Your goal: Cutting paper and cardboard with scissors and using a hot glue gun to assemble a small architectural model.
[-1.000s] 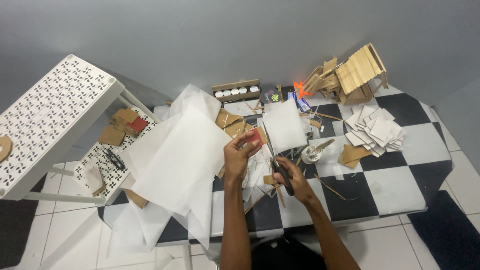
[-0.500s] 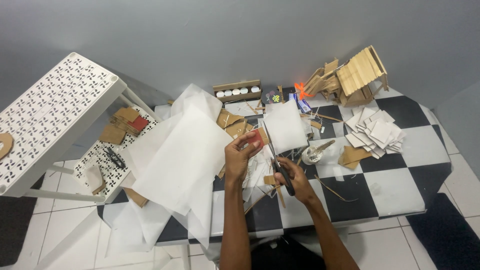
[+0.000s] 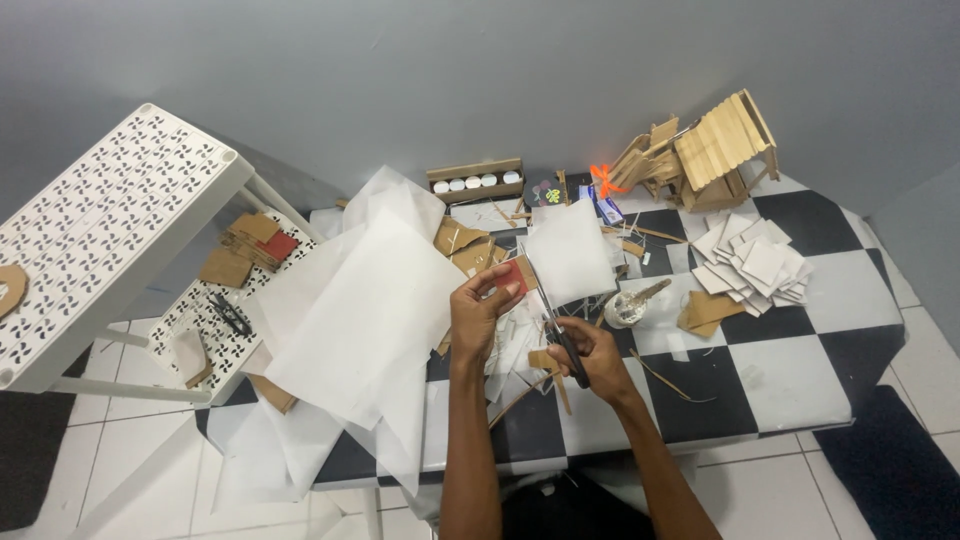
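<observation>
My left hand [image 3: 480,308] pinches a small red card piece [image 3: 512,276] together with the lower corner of a white square sheet [image 3: 567,250], which stands up from the hand. My right hand [image 3: 592,355] grips black-handled scissors [image 3: 548,313]; their blades point up and left, reaching the sheet's edge next to the red piece. Both hands hover over a checkered black-and-white table [image 3: 800,350].
Large white paper sheets [image 3: 350,310] drape off the table's left side. A stack of white squares [image 3: 755,262], a craft-stick house [image 3: 715,148], a tray of small white pots [image 3: 477,182] and cardboard scraps lie on the table. A white perforated shelf rack [image 3: 110,230] stands at the left.
</observation>
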